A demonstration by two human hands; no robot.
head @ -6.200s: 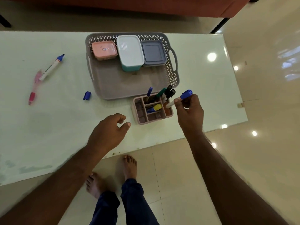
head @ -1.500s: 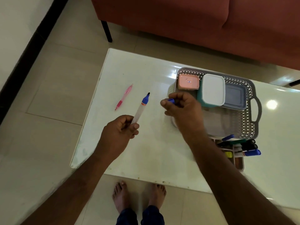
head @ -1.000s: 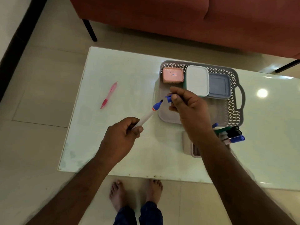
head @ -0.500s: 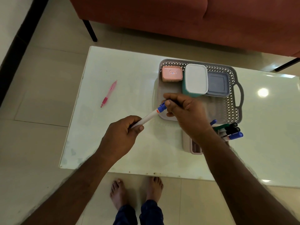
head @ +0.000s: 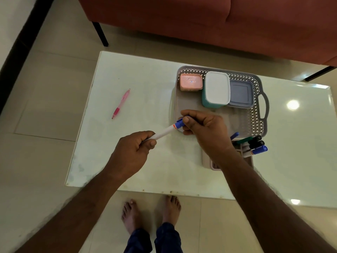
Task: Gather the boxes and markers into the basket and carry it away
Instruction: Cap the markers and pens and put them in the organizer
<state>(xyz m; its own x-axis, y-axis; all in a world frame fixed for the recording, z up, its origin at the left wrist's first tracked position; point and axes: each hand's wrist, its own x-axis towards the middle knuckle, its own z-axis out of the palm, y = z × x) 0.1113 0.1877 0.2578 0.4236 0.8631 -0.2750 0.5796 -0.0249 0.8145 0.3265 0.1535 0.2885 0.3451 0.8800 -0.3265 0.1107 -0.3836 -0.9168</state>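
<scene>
Pale tiled floor surrounds a glossy white bench (head: 127, 161), with a rust-red sofa (head: 200, 19) behind it. On the bench's far right part sits a grey lattice-walled basket (head: 255, 123) holding three boxes in a row along its far wall: a pink box (head: 191, 82), a taller white-lidded teal box (head: 217, 88) and a flat grey-blue box (head: 240, 93), each touching the next. Just beside the basket's near edge stands a pink organiser (head: 209, 164) with several markers (head: 255, 145) leaning out of it. A pink pen (head: 121, 104) lies alone on the bench's left part, well apart from the basket. Above the bench, the left hand (head: 130, 154) has its grip pinching the white barrel of a whiteboard marker (head: 165, 132). The right hand (head: 206, 132) has its grip closed around the marker's blue cap (head: 179, 123), over the basket's near left corner.
</scene>
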